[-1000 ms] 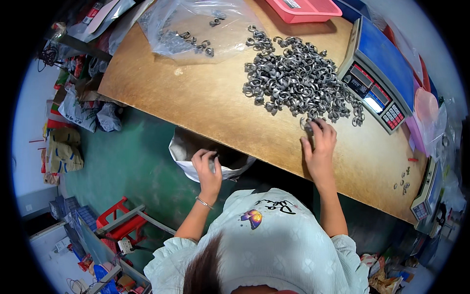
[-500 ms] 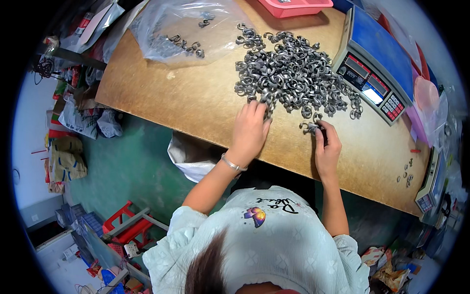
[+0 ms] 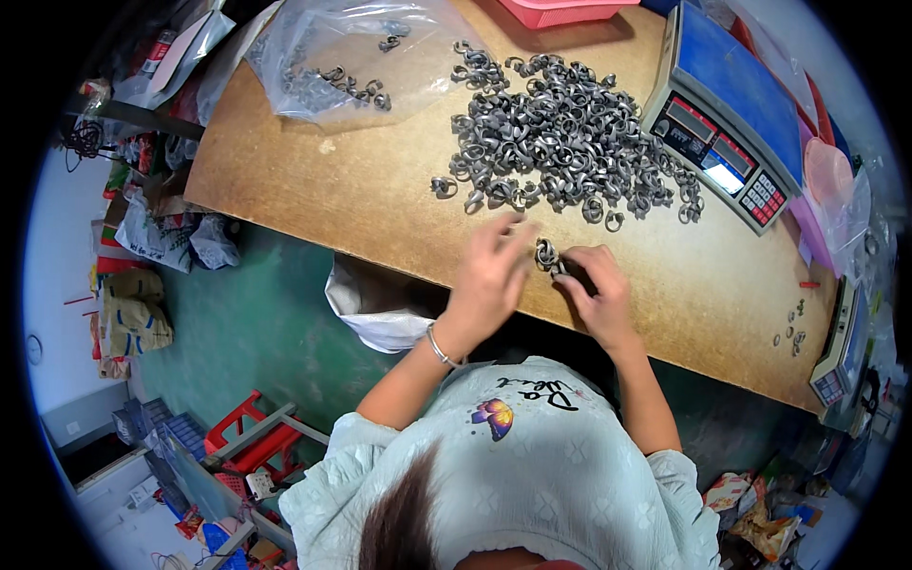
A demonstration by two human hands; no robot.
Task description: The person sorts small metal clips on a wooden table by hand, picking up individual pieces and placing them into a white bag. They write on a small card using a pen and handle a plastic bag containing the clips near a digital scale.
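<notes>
A large pile of dark grey metal rings [image 3: 560, 133] is heaped on the wooden table [image 3: 361, 199]. Close to the near edge, a small cluster of rings [image 3: 546, 255] sits at the fingertips of my right hand [image 3: 600, 293], whose thumb and fingers are closed in a pinch on it. My left hand [image 3: 489, 280] hovers just to the left of that cluster, below the pile's near side. Motion smears its fingers, so whether they hold anything is unclear. A bangle circles the left wrist.
Right of the pile stands a blue-topped digital scale [image 3: 727, 123]; a second scale [image 3: 841, 347] is at the right corner. A clear plastic bag [image 3: 366, 57] with several rings lies at the back left. A pink tray [image 3: 565, 11] is at the far edge. A white sack [image 3: 375, 309] hangs below the table.
My left hand has drawn back from the pile's near edge. My right hand has moved left and nearer to me along with the small ring cluster. Some rings now lie at the pile's left edge.
</notes>
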